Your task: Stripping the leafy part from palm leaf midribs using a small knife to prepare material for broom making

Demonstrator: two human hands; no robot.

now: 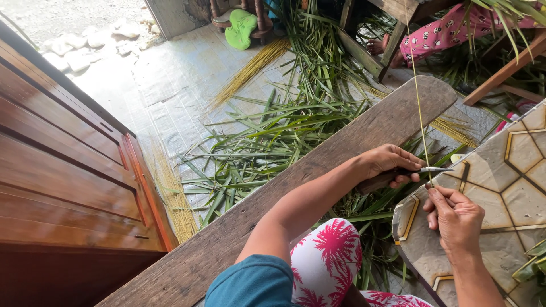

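Over the plank's (318, 170) right end, left hand (389, 162) is gripping a knife (424, 170), right hand (455, 219) pinching a midrib (418, 96): thin, light, springy, snappable; best taken low, near the blade.

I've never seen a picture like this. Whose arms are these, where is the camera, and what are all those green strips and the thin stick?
The camera sits on a person's head and looks down, so the two arms are that person's own. The left hand grips a small knife by its dark handle, blade pointing right. The right hand pinches a thin leaf rib that rises straight up past the blade. A long wooden plank runs slantwise beneath the left arm. On the floor beyond it lie heaps of long green leaves and bundles of yellow stripped ribs. At the right is a patterned tiled ledge. Another person's patterned pink clothing shows at top right.
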